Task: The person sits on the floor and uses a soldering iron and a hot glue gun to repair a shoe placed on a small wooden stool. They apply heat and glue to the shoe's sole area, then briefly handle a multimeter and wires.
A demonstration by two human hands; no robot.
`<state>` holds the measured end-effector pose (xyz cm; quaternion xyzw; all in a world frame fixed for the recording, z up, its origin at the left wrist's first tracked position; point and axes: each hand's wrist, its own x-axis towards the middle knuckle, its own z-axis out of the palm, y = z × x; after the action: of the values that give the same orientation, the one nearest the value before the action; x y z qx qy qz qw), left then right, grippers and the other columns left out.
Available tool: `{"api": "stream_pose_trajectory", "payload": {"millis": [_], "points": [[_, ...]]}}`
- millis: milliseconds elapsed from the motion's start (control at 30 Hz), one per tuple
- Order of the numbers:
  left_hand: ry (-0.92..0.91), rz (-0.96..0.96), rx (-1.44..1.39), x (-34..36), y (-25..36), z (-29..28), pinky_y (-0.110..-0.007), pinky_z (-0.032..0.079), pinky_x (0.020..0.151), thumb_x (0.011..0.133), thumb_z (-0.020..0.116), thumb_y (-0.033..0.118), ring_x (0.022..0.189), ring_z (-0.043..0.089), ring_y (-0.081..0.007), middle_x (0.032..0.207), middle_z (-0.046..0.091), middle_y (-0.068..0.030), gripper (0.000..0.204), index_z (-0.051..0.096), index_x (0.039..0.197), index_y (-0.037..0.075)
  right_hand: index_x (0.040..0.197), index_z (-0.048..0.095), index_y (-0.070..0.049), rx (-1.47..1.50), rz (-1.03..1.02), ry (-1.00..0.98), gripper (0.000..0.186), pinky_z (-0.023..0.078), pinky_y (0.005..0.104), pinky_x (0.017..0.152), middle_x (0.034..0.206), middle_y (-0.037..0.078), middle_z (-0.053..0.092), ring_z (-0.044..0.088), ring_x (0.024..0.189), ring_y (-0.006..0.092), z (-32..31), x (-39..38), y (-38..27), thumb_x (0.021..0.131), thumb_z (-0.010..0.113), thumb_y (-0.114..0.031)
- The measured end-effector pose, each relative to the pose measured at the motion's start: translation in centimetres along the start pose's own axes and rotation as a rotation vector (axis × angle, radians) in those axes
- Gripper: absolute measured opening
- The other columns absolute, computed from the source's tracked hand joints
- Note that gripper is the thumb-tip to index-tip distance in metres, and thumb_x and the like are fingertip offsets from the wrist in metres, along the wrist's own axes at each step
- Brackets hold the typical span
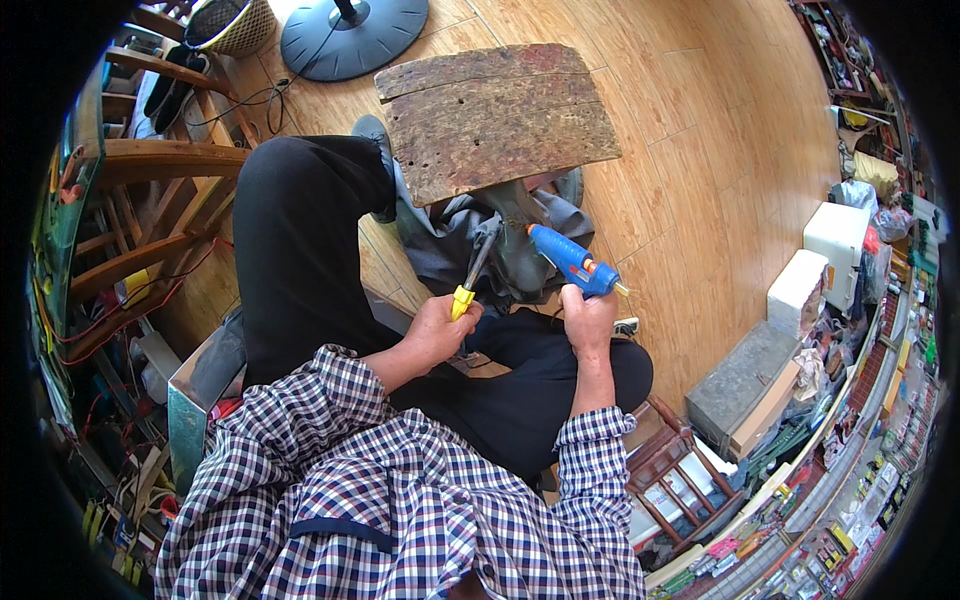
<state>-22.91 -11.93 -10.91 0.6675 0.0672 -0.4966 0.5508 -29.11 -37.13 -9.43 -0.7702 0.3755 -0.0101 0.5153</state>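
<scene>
My left hand is curled snugly around the yellow handle of a slim tool, its narrow shaft pointing ahead; I cannot tell what kind of tip it has. To the right of that hand, apart from it, my right hand is wrapped around the grip of a blue glue gun. The nozzle end points ahead and leftward, and a pale glue stick pokes from the back, right of my knuckles. Grey cloth lies ahead of both hands, a worn wooden board beyond it. If the gun is hot, which I cannot tell, tilting it carelessly could drip glue onto the cloth; bringing my hands together too quickly could press the nozzle against my left fingers.
</scene>
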Motion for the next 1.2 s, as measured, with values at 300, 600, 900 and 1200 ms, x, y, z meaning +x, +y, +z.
{"api": "stream_pose_trajectory", "payload": {"millis": [300, 600, 900, 1200], "points": [[0.011, 0.025, -0.004, 0.2, -0.4, 0.1, -0.032, 0.048, 0.066, 0.102, 0.067, 0.021, 0.071, 0.06, -0.011, 0.079, 0.067, -0.0027, 0.02, 0.071, 0.1, 0.002, 0.095, 0.066, 0.002, -0.057, -0.037, 0.014, 0.016, 0.054, 0.0357, 0.074, 0.08, 0.005, 0.066, 0.066, 0.077, 0.0175, 0.4, 0.9, 0.5, 0.083, 0.066, -0.009], [0.002, 0.003, 0.03, 0.0, 0.0, 0.0, -0.031, 0.049, 0.068, 0.103, 0.068, 0.021, 0.074, 0.061, -0.0107, 0.082, 0.067, -0.0026, 0.021, 0.073, 0.104, 0.001, 0.097, 0.066, 0.002, -0.074, -0.039, 0.012, 0.018, 0.054, 0.0362, 0.076, 0.083, 0.007, 0.068, 0.067, 0.079, 0.0188, 0.8, 1.1, -0.2, 0.083, 0.066, -0.009], [0.006, 0.015, -0.005, 0.1, -0.2, 0.1, -0.032, 0.048, 0.066, 0.102, 0.068, 0.021, 0.072, 0.059, -0.0102, 0.08, 0.066, -0.0017, 0.019, 0.071, 0.101, 0.002, 0.099, 0.066, 0.001, -0.03, 0.003, -0.022, 0.02, 0.055, 0.0376, 0.078, 0.085, 0.007, 0.069, 0.068, 0.081, 0.02, 0.5, 1.1, -0.4, 0.082, 0.066, -0.01], [0.005, 0.004, -0.023, 0.1, -0.3, 0.1, -0.031, 0.047, 0.067, 0.102, 0.066, 0.019, 0.072, 0.059, -0.0101, 0.08, 0.065, -0.0014, 0.017, 0.07, 0.1, 0.003, 0.093, 0.067, 0.0, -0.089, -0.071, -0.01, 0.015, 0.054, 0.0361, 0.073, 0.081, 0.006, 0.069, 0.068, 0.077, 0.0192, 1.0, 1.2, -0.6, 0.081, 0.065, -0.009]]}}
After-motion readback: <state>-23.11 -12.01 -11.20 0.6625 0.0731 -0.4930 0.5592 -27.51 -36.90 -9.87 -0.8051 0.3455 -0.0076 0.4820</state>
